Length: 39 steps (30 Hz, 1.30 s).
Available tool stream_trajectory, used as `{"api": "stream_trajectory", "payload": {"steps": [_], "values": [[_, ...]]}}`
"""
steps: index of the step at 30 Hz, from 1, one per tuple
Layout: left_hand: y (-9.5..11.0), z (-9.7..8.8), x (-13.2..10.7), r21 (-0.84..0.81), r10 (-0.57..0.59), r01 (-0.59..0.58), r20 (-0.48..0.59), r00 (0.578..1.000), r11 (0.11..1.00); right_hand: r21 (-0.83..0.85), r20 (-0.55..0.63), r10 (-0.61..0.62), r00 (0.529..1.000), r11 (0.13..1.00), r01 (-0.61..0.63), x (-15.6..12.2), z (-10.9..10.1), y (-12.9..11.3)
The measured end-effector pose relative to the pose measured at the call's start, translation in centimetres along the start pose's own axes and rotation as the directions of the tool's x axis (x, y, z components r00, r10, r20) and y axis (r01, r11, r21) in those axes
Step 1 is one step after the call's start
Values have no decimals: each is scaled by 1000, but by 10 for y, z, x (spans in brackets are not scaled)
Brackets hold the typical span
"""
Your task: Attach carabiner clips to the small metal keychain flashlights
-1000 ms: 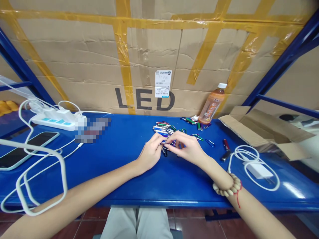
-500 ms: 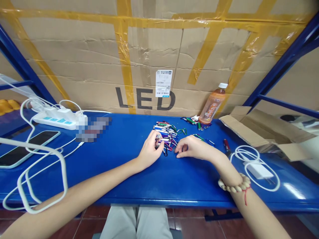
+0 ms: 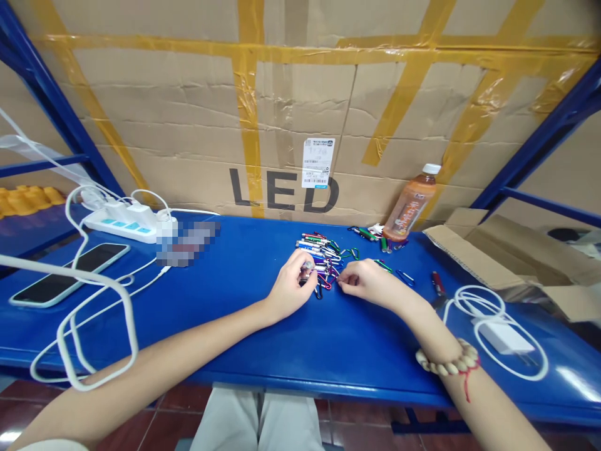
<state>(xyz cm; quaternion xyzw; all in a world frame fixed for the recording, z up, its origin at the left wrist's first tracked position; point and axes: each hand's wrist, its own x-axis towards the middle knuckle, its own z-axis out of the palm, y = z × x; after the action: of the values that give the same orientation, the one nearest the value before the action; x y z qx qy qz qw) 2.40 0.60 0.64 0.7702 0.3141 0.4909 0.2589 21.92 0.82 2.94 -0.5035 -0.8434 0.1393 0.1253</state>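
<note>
Small metal keychain flashlights [image 3: 307,245] in red, green, blue and purple lie side by side in a row on the blue table, each with a carabiner clip at its right end. My left hand [image 3: 292,282] curls over the near left end of the row, thumb and fingers closed around a flashlight end that is mostly hidden. From the right, my right hand [image 3: 365,280] pinches at a purple carabiner clip [image 3: 334,274] with its fingertips. A black carabiner [image 3: 319,292] hangs out at the near end of the row.
Behind the row stands an orange drink bottle [image 3: 409,207], with more flashlights [image 3: 366,233] beside it. An open cardboard box [image 3: 507,250], a white charger [image 3: 507,336] and a red flashlight [image 3: 437,283] are on the right. A phone [image 3: 70,275] and power strip [image 3: 123,225] lie left.
My right hand has closed its fingertips and come up to the clips at the row's right side. My left hand stays on the row. The whole view has shifted slightly.
</note>
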Motion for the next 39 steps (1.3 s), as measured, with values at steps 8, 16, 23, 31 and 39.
{"api": "stream_trajectory", "payload": {"steps": [8, 16, 23, 31, 39], "values": [[3, -1, -2, -3, -114, 114, -1, 993, 993, -12, -81, 12, 997, 1000, -13, 3, 6, 1], [5, -5, -6, 156, -164, 141, 146, 976, 978, 295, -560, -53, 827, 920, 258, 1, -2, -23], [1, -1, -3, 133, -56, 27, 222, 973, 991, 371, -571, -83, 817, 862, 346, 3, 10, -33], [-4, 0, -2, 98, -23, 3, 203, 979, 995, 440, -430, -72, 900, 854, 278, 3, 10, -33], [-1, -1, -1, 88, -67, 56, 129, 989, 995, 345, -135, 62, 989, 938, -12, -8, -17, -5]]}}
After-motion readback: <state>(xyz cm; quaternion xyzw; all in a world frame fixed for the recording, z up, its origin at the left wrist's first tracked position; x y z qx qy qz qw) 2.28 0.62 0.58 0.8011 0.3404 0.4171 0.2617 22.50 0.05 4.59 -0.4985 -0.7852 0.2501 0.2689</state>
